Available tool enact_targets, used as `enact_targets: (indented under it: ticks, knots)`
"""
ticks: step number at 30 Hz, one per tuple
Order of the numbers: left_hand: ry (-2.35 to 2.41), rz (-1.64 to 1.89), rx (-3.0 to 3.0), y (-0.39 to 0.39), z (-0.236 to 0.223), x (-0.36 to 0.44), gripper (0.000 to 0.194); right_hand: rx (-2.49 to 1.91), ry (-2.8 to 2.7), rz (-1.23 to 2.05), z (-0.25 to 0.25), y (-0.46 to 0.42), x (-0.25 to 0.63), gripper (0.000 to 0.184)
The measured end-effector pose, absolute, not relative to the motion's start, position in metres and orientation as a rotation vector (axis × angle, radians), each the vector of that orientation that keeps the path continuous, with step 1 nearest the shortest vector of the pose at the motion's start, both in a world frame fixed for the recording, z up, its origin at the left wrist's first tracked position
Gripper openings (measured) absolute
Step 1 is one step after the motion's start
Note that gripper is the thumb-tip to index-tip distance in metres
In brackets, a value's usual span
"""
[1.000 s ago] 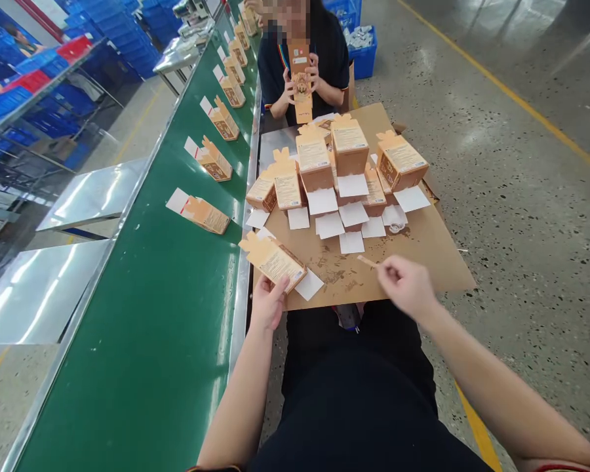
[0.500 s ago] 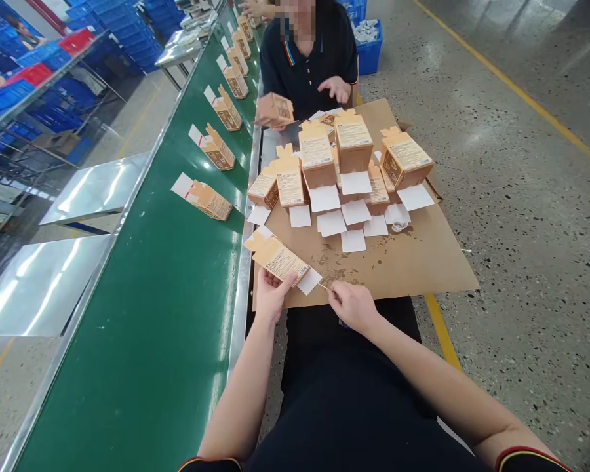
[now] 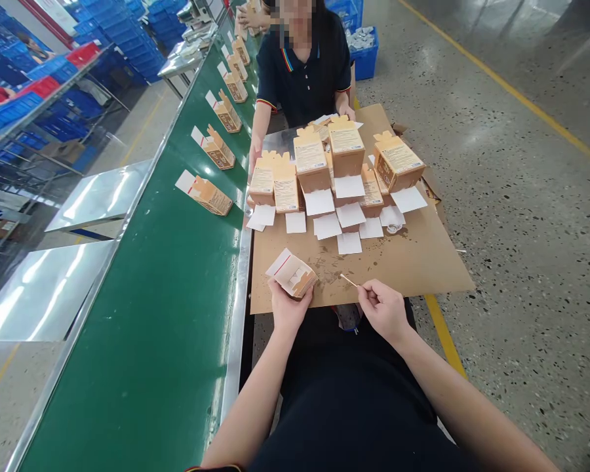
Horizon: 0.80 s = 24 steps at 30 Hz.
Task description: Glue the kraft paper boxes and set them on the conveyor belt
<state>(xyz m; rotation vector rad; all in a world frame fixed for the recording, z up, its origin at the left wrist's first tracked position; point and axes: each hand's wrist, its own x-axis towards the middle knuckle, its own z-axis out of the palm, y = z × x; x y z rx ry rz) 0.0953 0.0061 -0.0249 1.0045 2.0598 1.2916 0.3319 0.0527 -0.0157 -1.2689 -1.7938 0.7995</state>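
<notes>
change: the small carton (image 3: 293, 275) lay flat with its long side across the cardboard sheet half a second ago; now tipped up, white flap toward the far left
left hand (image 3: 288, 307): fingers clamped on the carton at the sheet's near edge
right hand (image 3: 384, 308): fingertips pinched on a thin stick (image 3: 349, 281), tip pointing left toward the carton
surface: cardboard sheet (image 3: 423, 259) over the desk, stacked cartons (image 3: 324, 164) beyond
room: green conveyor belt (image 3: 167, 295) on the left, speckled floor (image 3: 521, 196)

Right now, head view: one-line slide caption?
Left hand holds a small printed carton, right hand a thin stick, over a cardboard sheet.
</notes>
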Motion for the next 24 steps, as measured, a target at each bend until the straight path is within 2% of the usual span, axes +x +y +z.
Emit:
enact_targets:
  ticks: [6, 10, 13, 17, 21, 24]
  knots:
    - [2.046, 1.455, 0.924, 0.008, -0.032, 0.078, 0.082, -1.216, -1.772, 0.807, -0.018, 0.051, 0.332, 0.036]
    - [2.217, 1.726, 0.732, -0.009, -0.015, 0.000, 0.093, -1.265, -1.713, 0.761, -0.020, 0.053, 0.349, 0.038]
    - [2.412, 1.749, 0.629, -0.021, 0.001, -0.068, 0.099, -1.285, -1.712, 0.765, -0.020, 0.061, 0.355, 0.042]
    - [2.462, 1.632, 0.465, -0.033, 0.004, -0.110, 0.096, -1.270, -1.741, 0.743, -0.014, 0.076, 0.356, 0.046]
    - [2.678, 1.696, 0.469, -0.055, -0.010, -0.088, 0.096, -1.319, -1.718, 0.630, -0.007, 0.082, 0.373, 0.048]
    - [2.748, 1.976, 0.862, -0.052, -0.011, -0.059, 0.075, -1.403, -1.673, 0.539, -0.004, 0.080, 0.393, 0.047]
